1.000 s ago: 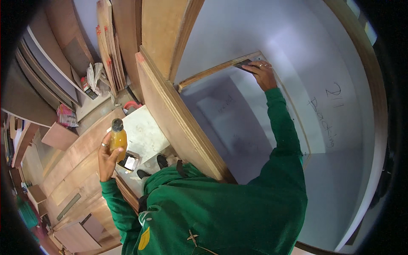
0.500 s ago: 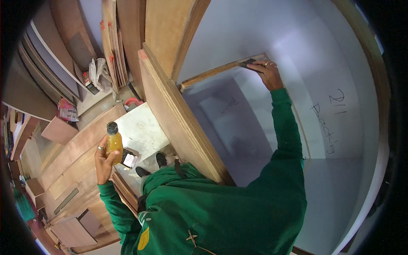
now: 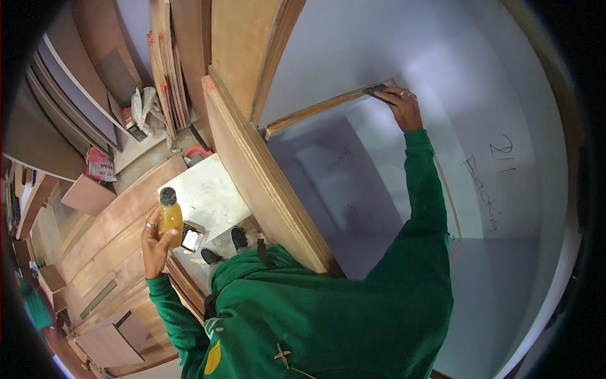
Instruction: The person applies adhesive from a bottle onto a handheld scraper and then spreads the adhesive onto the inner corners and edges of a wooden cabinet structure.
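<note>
My left hand (image 3: pixel 155 243) is closed round a clear bottle (image 3: pixel 170 221) of yellow liquid with a dark cap, held upright out to the left. Inside the pale-lined cabinet (image 3: pixel 480 114), my right hand (image 3: pixel 404 107) grips a small dark pad (image 3: pixel 375 90) between fingers and thumb. The pad rests on the far right end of a narrow wooden edge strip (image 3: pixel 322 112). Whether it is a cloth or a sanding pad I cannot tell. Handwriting marks the cabinet's inner panels.
A thick wooden panel edge (image 3: pixel 271 183) stands between me and the cabinet. A white board (image 3: pixel 205 196) lies beyond my feet, with a small dark box (image 3: pixel 192 238) nearby. Curved boards (image 3: pixel 69 95) and stacked planks (image 3: pixel 169 76) lean at the left back.
My right hand has slid the pad slightly rightward along the wooden strip. The bottle in my left hand has dipped a little.
</note>
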`<state>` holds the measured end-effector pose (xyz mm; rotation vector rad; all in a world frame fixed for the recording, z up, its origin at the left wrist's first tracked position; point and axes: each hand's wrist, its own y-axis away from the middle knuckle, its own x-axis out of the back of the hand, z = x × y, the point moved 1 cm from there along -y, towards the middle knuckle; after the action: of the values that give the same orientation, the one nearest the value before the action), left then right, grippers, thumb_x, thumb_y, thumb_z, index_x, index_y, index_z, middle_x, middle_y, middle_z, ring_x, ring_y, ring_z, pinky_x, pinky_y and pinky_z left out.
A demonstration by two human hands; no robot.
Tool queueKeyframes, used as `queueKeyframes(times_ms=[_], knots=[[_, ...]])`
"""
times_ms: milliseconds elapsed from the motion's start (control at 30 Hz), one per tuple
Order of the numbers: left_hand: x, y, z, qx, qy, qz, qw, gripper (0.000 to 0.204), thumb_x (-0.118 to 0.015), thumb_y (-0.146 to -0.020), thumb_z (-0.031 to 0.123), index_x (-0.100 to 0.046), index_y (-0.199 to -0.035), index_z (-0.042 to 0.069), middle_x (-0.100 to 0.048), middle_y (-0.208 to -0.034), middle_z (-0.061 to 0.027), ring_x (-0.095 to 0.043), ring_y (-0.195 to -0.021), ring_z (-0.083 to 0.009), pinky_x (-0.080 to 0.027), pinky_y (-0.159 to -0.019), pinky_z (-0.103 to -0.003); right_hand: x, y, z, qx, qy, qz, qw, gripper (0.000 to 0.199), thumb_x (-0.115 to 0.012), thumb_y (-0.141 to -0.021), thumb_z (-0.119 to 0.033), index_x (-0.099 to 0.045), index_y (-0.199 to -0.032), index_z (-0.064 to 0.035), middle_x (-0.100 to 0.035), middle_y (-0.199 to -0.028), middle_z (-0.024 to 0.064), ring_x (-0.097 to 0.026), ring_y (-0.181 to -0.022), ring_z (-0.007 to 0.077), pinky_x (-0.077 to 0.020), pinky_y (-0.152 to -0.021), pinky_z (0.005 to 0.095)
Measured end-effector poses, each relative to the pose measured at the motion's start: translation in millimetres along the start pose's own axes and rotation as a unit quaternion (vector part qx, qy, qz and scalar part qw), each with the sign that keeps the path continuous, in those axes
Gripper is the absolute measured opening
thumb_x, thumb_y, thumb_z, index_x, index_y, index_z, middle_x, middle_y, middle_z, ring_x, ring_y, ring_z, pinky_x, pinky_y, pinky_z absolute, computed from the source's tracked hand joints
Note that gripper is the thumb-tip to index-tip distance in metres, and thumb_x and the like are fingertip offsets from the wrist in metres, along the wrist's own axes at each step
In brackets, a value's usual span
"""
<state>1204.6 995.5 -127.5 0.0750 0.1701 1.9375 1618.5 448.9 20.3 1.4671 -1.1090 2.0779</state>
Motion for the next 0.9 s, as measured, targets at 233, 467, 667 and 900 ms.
queueKeyframes(times_ms=[233, 467, 667, 900], knots=[[-3.0, 1.3, 2.7, -0.028, -0.019, -0.016, 0.999, 0.067, -0.073, -0.085, 0.004, -0.047, -0.146, 0.0, -0.058, -0.138, -0.0118, -0.058, -0.122, -0.022, -0.047, -0.104, -0.036, -52.8, 35.8, 0.4, -0.033, 0.048, 0.065, 0.996, 0.047, -0.062, -0.09, -0.01, -0.069, -0.125, -0.0394, -0.065, -0.124, -0.0013, -0.057, -0.118, 0.0281, -0.0429, -0.104, 0.0496], [-4.9, 0.9, 8.3, 0.006, -0.009, -0.015, 1.0, 0.067, -0.073, -0.085, 0.003, -0.047, -0.147, 0.0, -0.058, -0.138, -0.0112, -0.059, -0.122, -0.0217, -0.047, -0.104, -0.036, -22.1, 24.6, 14.3, -0.015, 0.023, 0.055, 0.998, 0.045, -0.062, -0.089, -0.008, -0.071, -0.124, -0.0359, -0.066, -0.122, 0.0009, -0.057, -0.117, 0.028, -0.0416, -0.104, 0.0484], [0.2, -1.8, 0.4, -0.038, -0.027, -0.011, 0.999, 0.069, -0.074, -0.084, 0.006, -0.046, -0.146, -0.002, -0.058, -0.137, -0.0127, -0.06, -0.12, -0.0223, -0.049, -0.102, -0.036, -23.2, 6.9, -3.0, -0.008, -0.007, 0.015, 1.0, 0.04, -0.058, -0.09, -0.007, -0.074, -0.12, -0.0277, -0.068, -0.119, 0.0076, -0.06, -0.115, 0.0295, -0.0403, -0.106, 0.0444], [3.0, 17.9, -4.6, 0.104, 0.037, -0.043, 0.993, 0.066, -0.077, -0.087, 0.025, -0.05, -0.143, 0.003, -0.065, -0.106, -0.008, -0.062, -0.081, -0.0147, -0.055, -0.067, -0.03, -22.0, -7.8, -37.5, 0.139, -0.067, -0.031, 0.988, 0.034, -0.058, -0.095, -0.017, -0.069, -0.128, -0.019, -0.066, -0.127, 0.0081, -0.06, -0.118, 0.0294, -0.0422, -0.107, 0.046]])
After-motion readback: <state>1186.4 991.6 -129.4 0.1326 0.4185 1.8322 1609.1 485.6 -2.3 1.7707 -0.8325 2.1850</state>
